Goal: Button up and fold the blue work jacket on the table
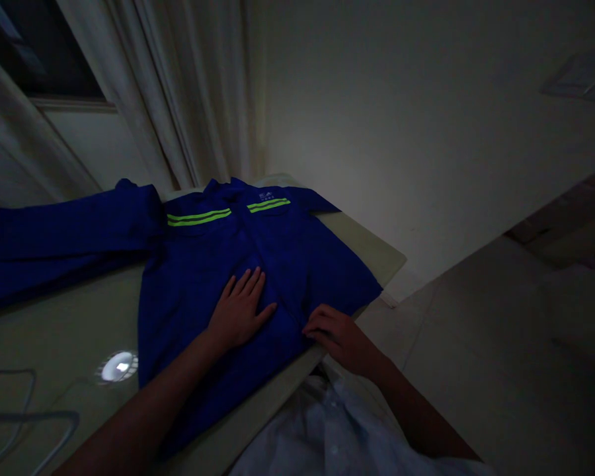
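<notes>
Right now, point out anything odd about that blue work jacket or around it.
One sleeve of the blue work jacket sprawls far out to the left, and no second sleeve shows, so it looks lopsided under the left hand and right hand. A loose pale cable also trails across the table.

Left hand (238, 312) pressed flat on royal-blue cloth work jacket (258, 264), fingers spread. Jacket has neon-yellow chest stripes. Right hand (340, 337) curled at jacket's lower edge. Long blue sleeve (64, 244) stretched sideways across pale tabletop (54, 330). Thin pale cable (30, 416) looped nearby.
</notes>
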`<state>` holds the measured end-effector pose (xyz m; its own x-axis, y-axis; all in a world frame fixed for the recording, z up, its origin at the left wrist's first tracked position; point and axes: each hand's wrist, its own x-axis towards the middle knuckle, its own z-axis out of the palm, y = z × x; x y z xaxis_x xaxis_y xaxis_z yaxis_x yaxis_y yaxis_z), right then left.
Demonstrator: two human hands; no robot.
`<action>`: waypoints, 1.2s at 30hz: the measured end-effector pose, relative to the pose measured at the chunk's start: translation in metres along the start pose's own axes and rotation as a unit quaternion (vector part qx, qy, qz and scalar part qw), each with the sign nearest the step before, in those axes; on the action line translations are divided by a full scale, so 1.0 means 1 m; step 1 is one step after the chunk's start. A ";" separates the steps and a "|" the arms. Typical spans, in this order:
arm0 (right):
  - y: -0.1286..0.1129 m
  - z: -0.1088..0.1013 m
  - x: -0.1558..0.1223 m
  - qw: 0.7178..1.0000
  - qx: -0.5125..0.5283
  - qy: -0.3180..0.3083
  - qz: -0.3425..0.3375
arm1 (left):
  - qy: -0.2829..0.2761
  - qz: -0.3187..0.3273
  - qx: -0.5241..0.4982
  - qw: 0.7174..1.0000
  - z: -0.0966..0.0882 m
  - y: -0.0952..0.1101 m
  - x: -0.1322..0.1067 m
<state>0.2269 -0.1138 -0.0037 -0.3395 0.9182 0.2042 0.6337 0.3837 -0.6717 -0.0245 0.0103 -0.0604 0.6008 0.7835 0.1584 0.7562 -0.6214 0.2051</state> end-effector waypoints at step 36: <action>0.001 0.044 -0.025 0.973 -0.014 0.232 0.014 | -0.046 0.282 -0.107 0.952 -0.030 0.012 -0.005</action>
<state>0.2052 -0.1409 -0.0410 0.0242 0.8714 0.4901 0.6586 0.3549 -0.6635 -0.0267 -0.0008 -0.0296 0.9235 0.3148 0.2192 0.2413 -0.9210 0.3059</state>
